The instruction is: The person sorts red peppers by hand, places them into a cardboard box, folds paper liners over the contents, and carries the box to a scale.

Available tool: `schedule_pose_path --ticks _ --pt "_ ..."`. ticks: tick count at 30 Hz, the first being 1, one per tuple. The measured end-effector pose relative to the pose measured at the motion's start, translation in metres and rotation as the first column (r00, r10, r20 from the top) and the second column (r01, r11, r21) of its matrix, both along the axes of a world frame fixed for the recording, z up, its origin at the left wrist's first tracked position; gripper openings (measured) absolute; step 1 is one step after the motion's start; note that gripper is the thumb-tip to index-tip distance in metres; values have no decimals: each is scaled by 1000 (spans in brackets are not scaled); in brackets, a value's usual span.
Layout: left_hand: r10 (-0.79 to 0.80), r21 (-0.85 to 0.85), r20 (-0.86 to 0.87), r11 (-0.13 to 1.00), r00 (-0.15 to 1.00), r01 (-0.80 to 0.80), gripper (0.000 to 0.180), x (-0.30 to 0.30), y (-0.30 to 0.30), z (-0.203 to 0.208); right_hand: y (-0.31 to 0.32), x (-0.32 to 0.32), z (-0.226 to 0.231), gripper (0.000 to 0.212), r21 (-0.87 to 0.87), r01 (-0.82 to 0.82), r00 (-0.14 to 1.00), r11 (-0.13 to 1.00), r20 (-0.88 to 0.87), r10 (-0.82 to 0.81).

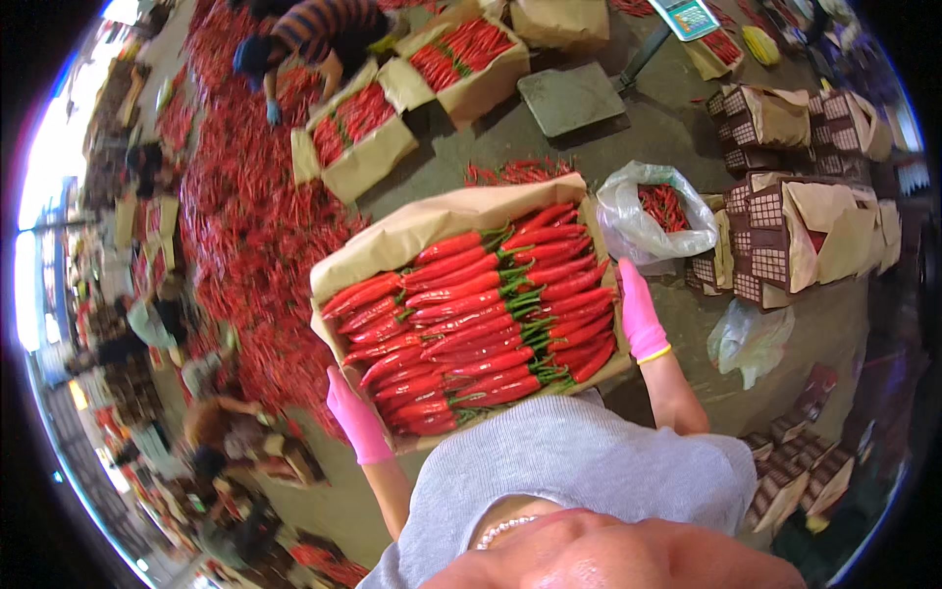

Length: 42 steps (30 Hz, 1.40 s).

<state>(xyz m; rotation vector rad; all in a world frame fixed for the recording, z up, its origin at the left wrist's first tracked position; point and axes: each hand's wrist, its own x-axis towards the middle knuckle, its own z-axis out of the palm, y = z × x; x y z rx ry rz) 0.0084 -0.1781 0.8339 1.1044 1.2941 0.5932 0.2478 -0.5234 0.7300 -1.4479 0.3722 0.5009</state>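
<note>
Between my hands is a box (442,218) lined with brown paper, its paper edge standing up along the far side. Long red chili peppers (471,324) with green stems fill it in neat rows. My left hand (355,417), in a pink glove, grips the box's near left side. On the opposite side, my right hand (643,314), also in a pink glove, holds the right wall. The fingers of both hands are partly hidden by the box. Just beyond my right hand stands a whitish plastic bag (610,218) with loose red chilies inside.
A great heap of red chilies (245,236) covers the floor at left, where a person (324,31) bends over. Paper-lined chili boxes (373,167) and a platform scale (569,103) stand ahead. Brown crates (760,236) are stacked at right, near a crumpled plastic bag (751,342).
</note>
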Motion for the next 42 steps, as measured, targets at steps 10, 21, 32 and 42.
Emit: schedule_pose_path --ticks 10,21,32,42 --pt "-713 83 -71 692 697 717 36 311 107 24 31 28 59 50 243 623 782 744 -209 -587" --pt "-963 -46 31 266 268 963 42 689 73 -180 28 193 -46 51 37 906 423 422 -79 -903" --pt "-991 -191 -135 7 -20 982 51 979 4 -460 1 470 -266 55 -378 808 472 452 -44 -880" --pt "-969 -243 -233 -19 -77 970 57 1081 -25 -608 -37 572 -501 61 -296 880 317 372 -217 -923"
